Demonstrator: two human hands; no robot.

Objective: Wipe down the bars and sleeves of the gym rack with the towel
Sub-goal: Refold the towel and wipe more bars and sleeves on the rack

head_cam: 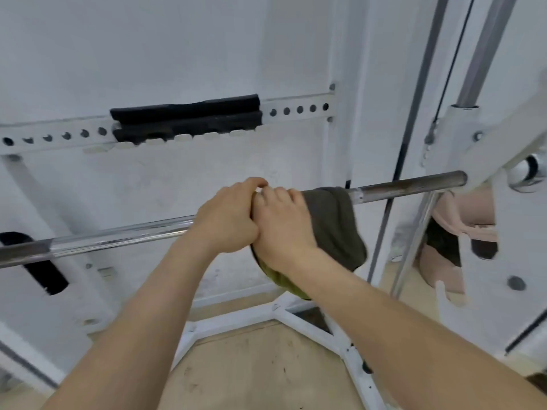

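Note:
A steel barbell [118, 236] runs across the white gym rack, chrome on the left and dull and rust-speckled at its right sleeve [408, 186]. A dark olive towel [331, 223] is draped over the bar near the middle and hangs below it. My right hand [284, 229] presses the towel around the bar from above. My left hand [228, 217] is wrapped around the bar right beside it, the two hands touching. The bar under both hands is hidden.
A white rack crossbeam with holes [290, 110] carries a black pad [186, 118] behind the bar. White uprights and a chrome guide rod [485, 51] stand at right. White base struts [299, 316] cross the tan floor below. Pink cloth [461, 220] lies behind the right upright.

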